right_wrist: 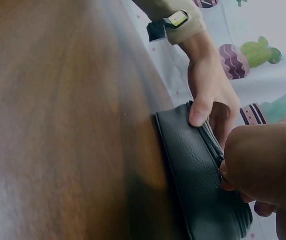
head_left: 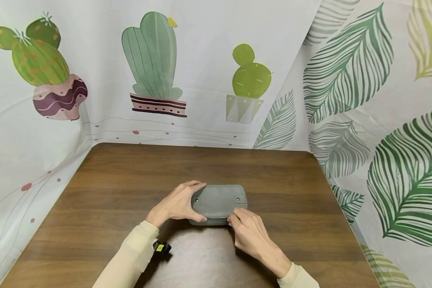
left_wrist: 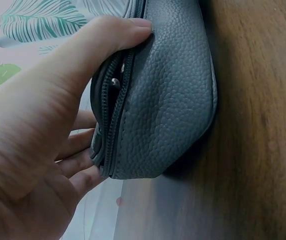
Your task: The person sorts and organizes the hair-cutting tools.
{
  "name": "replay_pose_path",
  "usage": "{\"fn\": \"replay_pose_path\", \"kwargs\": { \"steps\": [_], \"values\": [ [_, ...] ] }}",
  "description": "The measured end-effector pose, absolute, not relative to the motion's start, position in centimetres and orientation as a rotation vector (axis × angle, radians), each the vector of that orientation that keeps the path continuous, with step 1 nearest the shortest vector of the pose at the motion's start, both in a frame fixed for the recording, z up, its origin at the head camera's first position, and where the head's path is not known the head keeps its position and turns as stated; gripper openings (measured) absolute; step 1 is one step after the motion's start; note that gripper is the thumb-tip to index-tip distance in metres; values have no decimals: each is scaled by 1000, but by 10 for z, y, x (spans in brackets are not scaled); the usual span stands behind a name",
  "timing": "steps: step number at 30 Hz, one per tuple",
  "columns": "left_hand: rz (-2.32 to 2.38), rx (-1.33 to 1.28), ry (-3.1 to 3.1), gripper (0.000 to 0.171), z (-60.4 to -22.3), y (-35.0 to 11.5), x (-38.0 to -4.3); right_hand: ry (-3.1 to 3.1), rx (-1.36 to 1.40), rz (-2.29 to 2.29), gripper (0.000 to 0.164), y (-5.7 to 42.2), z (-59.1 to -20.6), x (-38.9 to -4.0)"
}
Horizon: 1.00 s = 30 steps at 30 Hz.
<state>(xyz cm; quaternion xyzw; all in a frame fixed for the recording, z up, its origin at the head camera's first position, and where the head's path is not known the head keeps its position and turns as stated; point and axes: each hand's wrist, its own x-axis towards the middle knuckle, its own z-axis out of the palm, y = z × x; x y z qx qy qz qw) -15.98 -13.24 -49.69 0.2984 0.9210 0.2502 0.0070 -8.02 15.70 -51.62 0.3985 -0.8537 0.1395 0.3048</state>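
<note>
A grey pebbled-leather zip pouch point(head_left: 217, 200) lies on the wooden table, two round studs on its top face. My left hand point(head_left: 178, 202) grips its left end, thumb on the near side by the zip and fingers around the far side. My right hand point(head_left: 250, 232) pinches the zipper pull point(right_wrist: 220, 161) at the front right; the fingertips hide most of the pull. In the left wrist view the zip point(left_wrist: 119, 95) is parted near the left thumb, and a small metal piece point(left_wrist: 115, 83) shows in the gap.
The brown table point(head_left: 129, 168) has rounded far corners. Cloth printed with cactuses point(head_left: 155, 56) hangs behind it, and leaf-patterned cloth point(head_left: 349, 64) hangs at the right. A black strap device with a yellow label point(head_left: 161, 247) sits at the left sleeve cuff.
</note>
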Motion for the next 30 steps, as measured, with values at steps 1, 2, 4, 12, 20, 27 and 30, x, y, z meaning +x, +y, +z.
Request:
{"fn": "replay_pose_path", "kwargs": {
  "steps": [1,2,4,12,20,27,30],
  "values": [
    [785,934,2879,115,-497,-132,-160,-2260,1054,365,15,155,-516,-80],
    [787,933,2879,115,-497,-132,-160,-2258,1052,363,15,153,-517,-80],
    [791,932,2879,115,-497,-133,-160,-2247,1049,359,16,149,-517,-79],
    [794,924,2876,115,-498,-133,-159,-2247,1048,307,23,134,-517,-78],
    [795,911,2871,114,-498,-132,-158,-2303,1027,326,16,135,-515,-76],
    [793,887,2851,113,-495,-132,-157,-2332,1028,349,12,139,-514,-76],
    [785,879,2847,113,-494,-132,-156,-2351,1047,381,11,142,-513,-76]
  ]
}}
